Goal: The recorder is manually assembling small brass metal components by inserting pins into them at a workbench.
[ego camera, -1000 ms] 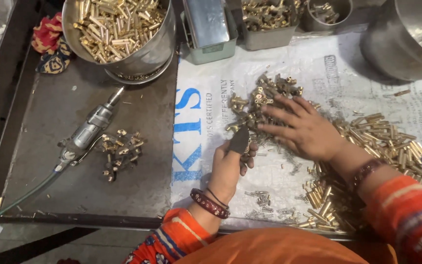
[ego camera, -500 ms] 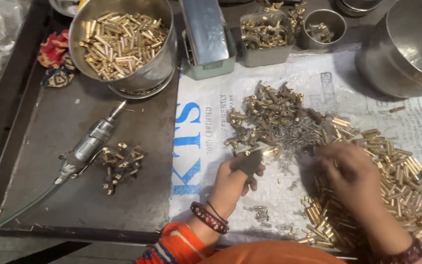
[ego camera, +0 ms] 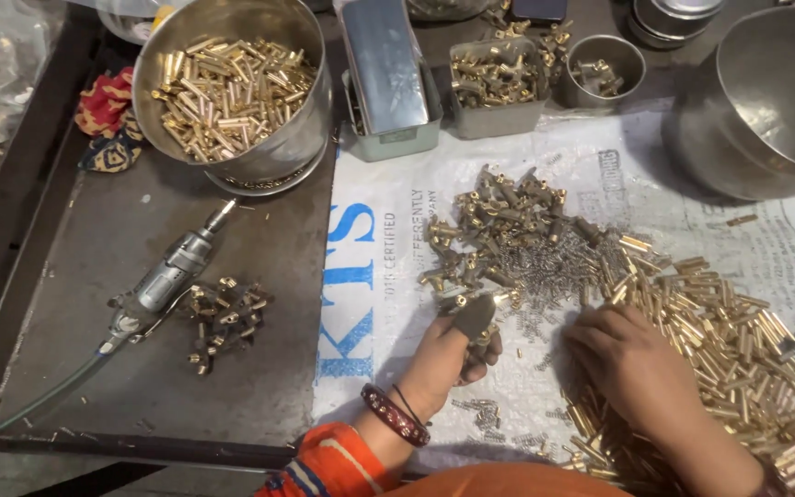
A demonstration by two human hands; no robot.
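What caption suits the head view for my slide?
Two hands, left hand and right hand, sort small brass tubes on white printed sheet.

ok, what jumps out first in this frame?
The sprawling heap of small brass tubes on the printed white sheet, under the right hand. Then the round steel bowl of brass tubes at top left, and the left hand beside the thin wire springs.
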